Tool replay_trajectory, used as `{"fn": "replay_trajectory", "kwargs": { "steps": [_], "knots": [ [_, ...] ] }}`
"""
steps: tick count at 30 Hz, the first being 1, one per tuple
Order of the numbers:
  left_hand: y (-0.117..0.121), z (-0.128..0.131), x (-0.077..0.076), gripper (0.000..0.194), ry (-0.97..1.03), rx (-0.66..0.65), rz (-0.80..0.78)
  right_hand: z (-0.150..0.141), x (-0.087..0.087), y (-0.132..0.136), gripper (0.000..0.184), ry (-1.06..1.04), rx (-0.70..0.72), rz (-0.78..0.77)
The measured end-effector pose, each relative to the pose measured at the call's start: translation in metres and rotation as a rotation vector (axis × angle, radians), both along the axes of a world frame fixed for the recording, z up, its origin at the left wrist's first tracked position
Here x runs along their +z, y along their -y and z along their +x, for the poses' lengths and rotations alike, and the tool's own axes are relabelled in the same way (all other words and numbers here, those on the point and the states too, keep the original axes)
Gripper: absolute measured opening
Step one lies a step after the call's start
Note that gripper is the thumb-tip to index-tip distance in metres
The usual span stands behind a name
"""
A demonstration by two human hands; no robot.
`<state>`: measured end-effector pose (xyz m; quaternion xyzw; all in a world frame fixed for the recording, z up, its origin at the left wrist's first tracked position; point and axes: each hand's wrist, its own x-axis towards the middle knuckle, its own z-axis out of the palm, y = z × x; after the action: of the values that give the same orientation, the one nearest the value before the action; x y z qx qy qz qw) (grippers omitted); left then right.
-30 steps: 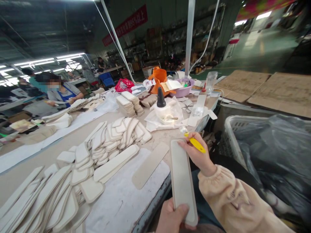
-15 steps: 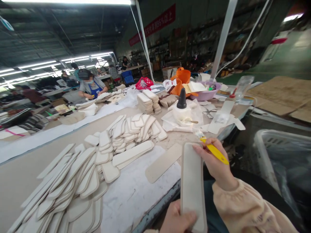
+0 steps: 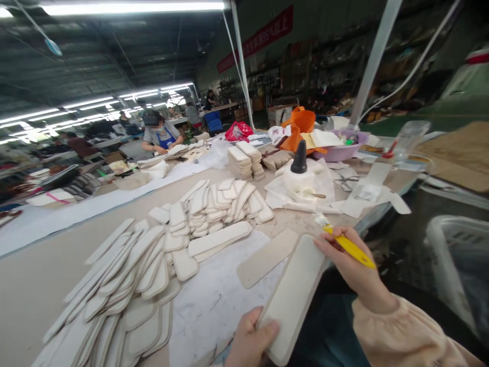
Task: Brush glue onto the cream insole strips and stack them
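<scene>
While left hand (image 3: 250, 339) pinches its near end, the panel (image 3: 296, 293) slants.

The head camera looks forward and down over a wide workshop table (image 3: 30, 285).

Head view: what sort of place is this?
Probably a garment or leather-goods workshop: piles of cut panels, a person in a blue apron at a worktable, and rows of tube lights overhead.

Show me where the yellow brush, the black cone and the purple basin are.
Yellow brush (image 3: 353, 249): head view, on the handle.
Black cone (image 3: 300, 158): head view, middle.
Purple basin (image 3: 340, 153): head view, outer wall.
</scene>
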<state>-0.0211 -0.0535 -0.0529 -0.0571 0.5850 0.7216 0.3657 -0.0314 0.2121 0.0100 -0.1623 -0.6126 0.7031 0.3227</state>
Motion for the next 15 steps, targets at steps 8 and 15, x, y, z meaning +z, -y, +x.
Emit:
{"fn": "replay_trajectory", "kwargs": {
  "steps": [8, 15],
  "knots": [
    [0.04, -0.037, 0.056, 0.046, -0.217, 0.081, -0.147, 0.002, 0.004, 0.019, 0.047, 0.067, -0.101, -0.05],
    [0.068, -0.079, 0.107, 0.036, -0.389, 0.008, -0.306, -0.003, -0.019, 0.031, 0.045, 0.133, -0.039, 0.1]
  ]
}}
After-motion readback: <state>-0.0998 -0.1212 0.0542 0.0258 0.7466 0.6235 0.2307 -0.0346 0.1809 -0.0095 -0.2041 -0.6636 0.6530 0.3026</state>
